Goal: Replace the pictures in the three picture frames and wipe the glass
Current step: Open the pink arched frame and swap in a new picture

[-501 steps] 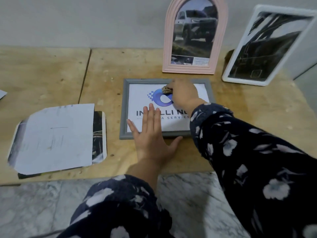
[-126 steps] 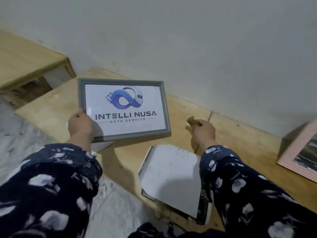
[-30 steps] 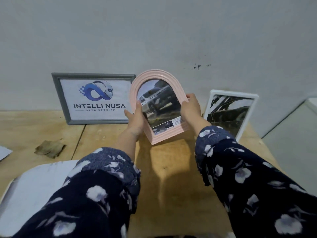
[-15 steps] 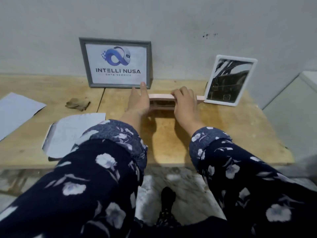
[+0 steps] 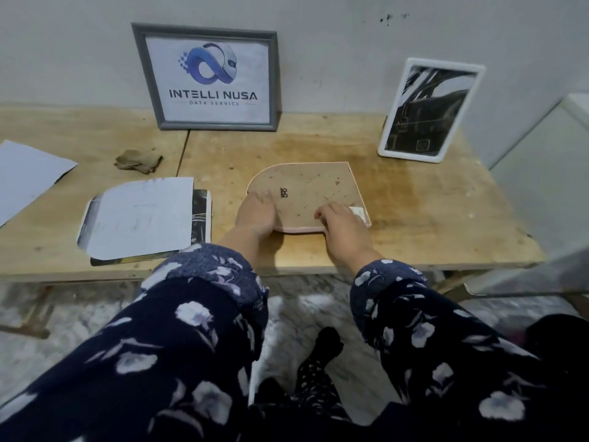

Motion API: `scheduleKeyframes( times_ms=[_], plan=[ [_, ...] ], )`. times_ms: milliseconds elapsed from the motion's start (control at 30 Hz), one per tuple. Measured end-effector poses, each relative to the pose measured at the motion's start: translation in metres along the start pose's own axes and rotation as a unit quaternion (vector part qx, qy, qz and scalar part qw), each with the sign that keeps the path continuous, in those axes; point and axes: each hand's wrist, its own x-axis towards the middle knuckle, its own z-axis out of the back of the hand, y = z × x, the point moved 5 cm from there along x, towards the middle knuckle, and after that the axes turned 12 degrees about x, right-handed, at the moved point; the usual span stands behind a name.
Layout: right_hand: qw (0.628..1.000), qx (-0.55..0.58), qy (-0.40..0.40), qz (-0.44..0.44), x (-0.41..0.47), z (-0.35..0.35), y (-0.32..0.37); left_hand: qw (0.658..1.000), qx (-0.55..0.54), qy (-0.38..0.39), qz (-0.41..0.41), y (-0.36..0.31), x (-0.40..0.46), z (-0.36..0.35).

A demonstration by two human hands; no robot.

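Pink frame [image 5: 307, 194], upright in both hands a second ago, is now lying face down at centre of the worktop [image 5: 430, 212], backing board up; left hand [image 5: 256, 212] and right hand [image 5: 342, 220] are resting on its near edge, fingers lightly bent, so opening the back is likely next. Grey frame [image 5: 210, 78] and white frame [image 5: 428, 111] are leaning on the wall at upper frame, cloth [image 5: 138, 160] and papers [image 5: 143, 218] lying left; nothing is blocking.

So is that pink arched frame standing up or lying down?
Lying face down on the table: the pink arched frame shows only its brown backing board.
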Motion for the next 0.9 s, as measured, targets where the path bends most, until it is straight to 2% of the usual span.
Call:
scheduleKeyframes(
  times_ms=[100,167,233,300,400,500,567,733,900],
  plan=[
    [0.996,0.064,0.016,-0.053,0.001,0.005,-0.014,0.997,0.072,0.029,-0.022,0.013,0.004,-0.005],
    [0.986,0.092,0.014,-0.137,0.008,0.015,-0.030,0.995,0.100,0.013,-0.024,0.018,0.009,-0.003],
    [0.968,0.082,0.061,-0.227,0.015,0.021,-0.048,0.993,0.118,0.009,-0.014,0.018,0.013,0.000],
    [0.953,0.075,0.114,-0.269,0.023,0.019,-0.060,0.992,0.128,0.019,0.001,0.016,0.018,0.001],
    [0.951,0.062,0.154,-0.261,0.029,0.012,-0.064,0.989,0.141,0.027,0.029,0.016,0.025,0.001],
    [0.962,-0.004,0.155,-0.224,0.033,0.016,-0.063,0.984,0.163,0.042,0.050,0.012,0.030,0.000],
    [0.964,-0.008,0.156,-0.215,0.037,0.022,-0.064,0.980,0.183,0.045,0.063,0.008,0.032,-0.001],
    [0.964,-0.001,0.171,-0.203,0.044,0.028,-0.069,0.973,0.219,0.005,0.069,0.002,0.033,-0.011],
    [0.962,-0.011,0.188,-0.199,0.048,0.028,-0.070,0.981,0.109,-0.027,0.158,-0.005,0.036,-0.013]
  ],
)
